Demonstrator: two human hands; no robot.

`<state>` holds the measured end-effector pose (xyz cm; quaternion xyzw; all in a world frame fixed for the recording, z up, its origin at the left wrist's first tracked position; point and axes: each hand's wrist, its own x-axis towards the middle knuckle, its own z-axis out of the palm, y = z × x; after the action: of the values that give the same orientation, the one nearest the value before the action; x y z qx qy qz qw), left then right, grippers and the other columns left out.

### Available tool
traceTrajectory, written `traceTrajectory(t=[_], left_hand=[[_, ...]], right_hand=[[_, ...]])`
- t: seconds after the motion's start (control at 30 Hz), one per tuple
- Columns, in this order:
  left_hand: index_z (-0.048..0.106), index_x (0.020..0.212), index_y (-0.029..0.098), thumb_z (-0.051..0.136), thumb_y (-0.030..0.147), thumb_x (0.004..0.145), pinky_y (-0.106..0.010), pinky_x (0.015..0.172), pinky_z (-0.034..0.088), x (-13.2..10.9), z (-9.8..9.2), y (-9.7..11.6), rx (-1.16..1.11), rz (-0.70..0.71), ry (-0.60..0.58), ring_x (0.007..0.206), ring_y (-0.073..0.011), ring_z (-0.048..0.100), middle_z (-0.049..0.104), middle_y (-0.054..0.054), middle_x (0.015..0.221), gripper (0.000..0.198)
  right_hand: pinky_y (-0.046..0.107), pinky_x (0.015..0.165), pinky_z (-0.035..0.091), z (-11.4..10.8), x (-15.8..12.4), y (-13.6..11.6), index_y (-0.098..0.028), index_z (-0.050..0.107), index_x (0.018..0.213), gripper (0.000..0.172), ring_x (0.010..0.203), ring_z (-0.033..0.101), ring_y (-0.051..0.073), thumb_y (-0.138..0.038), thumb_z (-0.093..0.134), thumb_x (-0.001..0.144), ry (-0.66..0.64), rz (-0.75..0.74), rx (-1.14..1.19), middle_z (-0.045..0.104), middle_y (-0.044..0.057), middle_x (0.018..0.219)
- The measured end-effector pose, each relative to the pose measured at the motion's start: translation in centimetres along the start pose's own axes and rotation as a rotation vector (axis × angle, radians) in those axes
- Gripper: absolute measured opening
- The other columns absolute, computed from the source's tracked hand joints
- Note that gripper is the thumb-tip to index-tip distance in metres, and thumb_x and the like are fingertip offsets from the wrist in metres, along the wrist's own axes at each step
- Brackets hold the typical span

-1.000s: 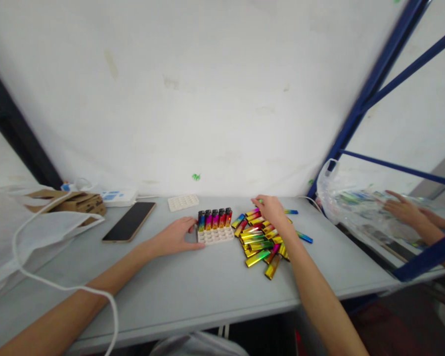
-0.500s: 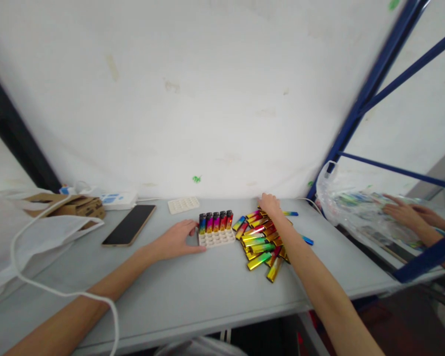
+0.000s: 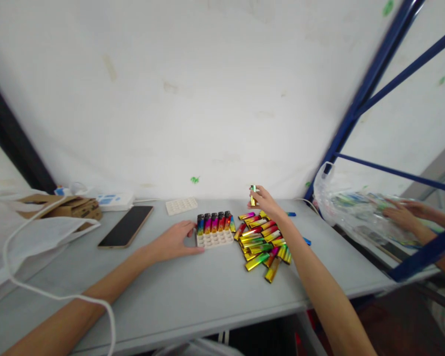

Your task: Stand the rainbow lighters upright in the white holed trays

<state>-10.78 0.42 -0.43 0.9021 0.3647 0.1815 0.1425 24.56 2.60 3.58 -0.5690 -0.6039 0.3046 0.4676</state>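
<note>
My left hand (image 3: 174, 241) lies on the grey table, fingers against the left side of a white holed tray (image 3: 215, 238). One row of rainbow-coloured lighters (image 3: 214, 221) stands upright in the tray's back holes. My right hand (image 3: 264, 200) is raised above the far end of a loose pile of shiny lighters (image 3: 262, 241), pinching one gold-green lighter (image 3: 252, 195) upright between its fingertips.
A second white tray (image 3: 181, 205) lies behind, near the wall. A black phone (image 3: 126, 226), a cardboard box (image 3: 61, 206) and a white bag (image 3: 25, 237) are at the left. At right, a blue frame (image 3: 359, 99), a plastic bag (image 3: 341, 202) and another person's hands (image 3: 404, 215).
My right hand has risen from the pile's far end with one lighter pinched upright. The left hand stays at the tray.
</note>
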Motion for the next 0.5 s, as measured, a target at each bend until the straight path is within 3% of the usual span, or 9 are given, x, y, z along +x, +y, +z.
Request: traceTrajectory(t=[0.1, 0.2, 0.33, 0.5], left_hand=[[0.055, 0.083, 0.021, 0.07, 0.075, 0.077, -0.034, 0.073, 0.046, 0.0, 0.0, 0.1, 0.013, -0.006, -0.011, 0.081, -0.027, 0.062, 0.064, -0.005, 0.087, 0.055], [0.056, 0.084, 0.021, 0.07, 0.076, 0.076, -0.034, 0.073, 0.046, -0.1, 0.0, 0.0, 0.016, -0.012, -0.014, 0.082, -0.0269, 0.062, 0.064, -0.006, 0.089, 0.057], [0.055, 0.083, 0.022, 0.07, 0.076, 0.077, -0.033, 0.073, 0.045, -0.1, 0.1, -0.2, 0.021, -0.008, -0.007, 0.082, -0.0263, 0.061, 0.064, -0.006, 0.09, 0.057], [0.054, 0.084, 0.022, 0.069, 0.077, 0.077, -0.034, 0.073, 0.045, -0.1, 0.0, -0.1, 0.017, -0.003, -0.022, 0.08, -0.0259, 0.061, 0.063, -0.005, 0.089, 0.058]], right_hand=[[0.02, 0.048, 0.039, 1.9, -1.7, -0.7, -0.026, 0.05, 0.114, 0.044, 0.048, 0.045, 0.007, -0.058, 0.066, 0.088, -0.099, -0.074, 0.383, 0.056, -0.007, 0.075], [0.019, 0.043, 0.023, 4.2, -2.9, -0.9, -0.025, 0.052, 0.101, 0.048, 0.044, 0.026, 0.007, -0.069, 0.064, 0.085, -0.104, -0.044, 0.426, 0.033, -0.013, 0.059], [0.024, 0.046, 0.025, 6.1, -4.2, -0.5, -0.024, 0.045, 0.073, 0.058, 0.048, 0.029, 0.01, -0.079, 0.051, 0.088, -0.015, -0.086, 0.184, 0.03, -0.008, 0.056], [0.027, 0.052, 0.025, 6.7, -5.3, -0.6, -0.024, 0.035, 0.059, 0.057, 0.054, 0.035, 0.012, -0.07, 0.049, 0.091, 0.1, -0.181, -0.074, 0.03, -0.005, 0.056]])
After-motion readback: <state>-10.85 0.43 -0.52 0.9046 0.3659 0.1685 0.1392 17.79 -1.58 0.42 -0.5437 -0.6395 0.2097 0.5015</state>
